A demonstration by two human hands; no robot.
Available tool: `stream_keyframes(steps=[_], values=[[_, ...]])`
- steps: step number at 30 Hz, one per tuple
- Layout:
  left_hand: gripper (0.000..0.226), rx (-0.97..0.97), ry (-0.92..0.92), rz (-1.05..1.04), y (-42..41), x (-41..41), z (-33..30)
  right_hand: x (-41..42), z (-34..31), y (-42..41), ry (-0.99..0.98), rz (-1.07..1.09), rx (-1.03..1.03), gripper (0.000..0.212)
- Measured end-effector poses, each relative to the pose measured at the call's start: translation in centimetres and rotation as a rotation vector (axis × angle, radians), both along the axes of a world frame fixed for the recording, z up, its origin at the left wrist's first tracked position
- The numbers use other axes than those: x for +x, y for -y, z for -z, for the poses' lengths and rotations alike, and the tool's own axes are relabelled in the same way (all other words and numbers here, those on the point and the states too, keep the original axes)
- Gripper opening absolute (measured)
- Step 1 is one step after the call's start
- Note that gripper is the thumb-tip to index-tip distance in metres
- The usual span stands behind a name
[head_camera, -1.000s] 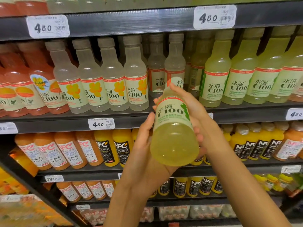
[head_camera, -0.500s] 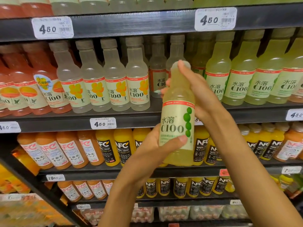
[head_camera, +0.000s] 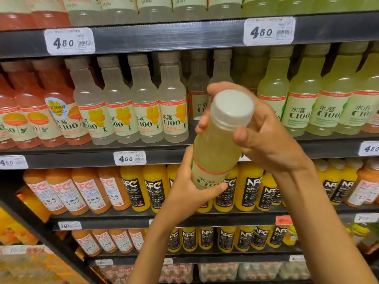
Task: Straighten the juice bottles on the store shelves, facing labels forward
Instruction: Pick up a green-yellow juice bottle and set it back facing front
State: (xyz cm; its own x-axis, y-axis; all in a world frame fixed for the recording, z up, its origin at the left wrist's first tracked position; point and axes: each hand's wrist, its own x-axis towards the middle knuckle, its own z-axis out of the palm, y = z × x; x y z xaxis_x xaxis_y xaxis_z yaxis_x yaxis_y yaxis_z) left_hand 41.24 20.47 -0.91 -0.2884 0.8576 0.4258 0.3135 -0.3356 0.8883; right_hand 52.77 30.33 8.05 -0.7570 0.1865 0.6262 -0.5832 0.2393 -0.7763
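Right now one pale green bottle [head_camera: 217, 148] sits tilted at the frame's centre between two hands, the left hand [head_camera: 189, 191] wrapped around its label below and the right hand [head_camera: 264, 130] curled around its neck.

A single head-worn wide-angle camera faces the store shelves [head_camera: 164, 35] straight on from close range, looking forward and slightly down. Four shelf levels fill the frame, bowed at the edges by the lens. Both forearms rise from the bottom edge into the centre, nearest the camera. No second view shares the scene.
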Motion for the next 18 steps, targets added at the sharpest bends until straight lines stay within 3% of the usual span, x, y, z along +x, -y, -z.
stream_keyframes(steps=[5,10,13,18], values=[[0.065,-0.003,0.008,-0.006,0.3,-0.2,0.6,0.5,0.4,0.4,-0.001,-0.049,0.091,0.056],[0.062,-0.069,0.059,0.125,0.9,-0.2,0.3,-0.4,0.6,-0.3,0.053,-0.021,-0.083,0.071],[0.060,-0.114,0.128,0.196,1.3,0.2,0.3,-0.6,1.0,-0.7,0.110,-0.039,-0.191,0.052],[0.065,-0.134,0.221,0.187,1.2,1.1,0.6,-0.7,0.8,-1.3,0.107,0.087,-0.338,0.043]])
